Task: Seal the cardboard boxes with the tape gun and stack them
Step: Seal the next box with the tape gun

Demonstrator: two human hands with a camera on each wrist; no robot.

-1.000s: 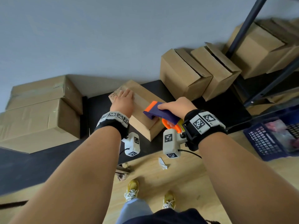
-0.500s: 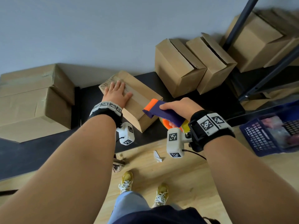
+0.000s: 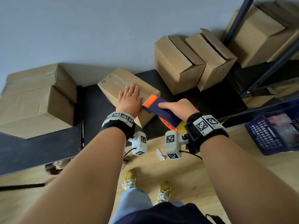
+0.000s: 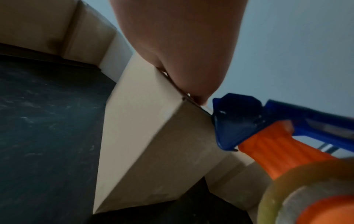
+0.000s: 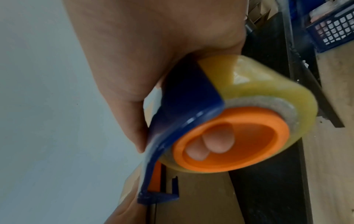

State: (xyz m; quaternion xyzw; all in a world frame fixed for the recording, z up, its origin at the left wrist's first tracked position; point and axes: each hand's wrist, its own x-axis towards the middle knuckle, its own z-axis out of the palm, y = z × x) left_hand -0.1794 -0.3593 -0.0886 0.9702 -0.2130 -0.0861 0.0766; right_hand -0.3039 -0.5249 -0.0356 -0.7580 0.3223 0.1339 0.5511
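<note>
A: What is seen at the left, and why is it so placed?

B: Two sealed cartons (image 3: 34,101) are stacked on the dark table (image 3: 40,149), well apart from the work. Next, the box (image 3: 113,83) being sealed is lain on flat by the left hand (image 3: 129,98), fingers straight and together. It is judged that the flaps are being held down and the box steadied against the pull of the tape.

A: And further right?

B: The tape gun (image 3: 161,110) is gripped by the right hand (image 3: 176,109), its orange nose set at the box's near top edge, just beside the left thumb. A strip is probably about to be started or cut there. Open boxes (image 3: 178,65) are left waiting beyond.

A: What is added by the wrist cameras?

B: From the left wrist the blue blade end (image 4: 235,121) is shown meeting the box corner (image 4: 184,106). From the right wrist fingertips (image 5: 216,141) are seen curled inside the orange hub of the tape roll (image 5: 249,84), which is hidden from the head view.
</note>
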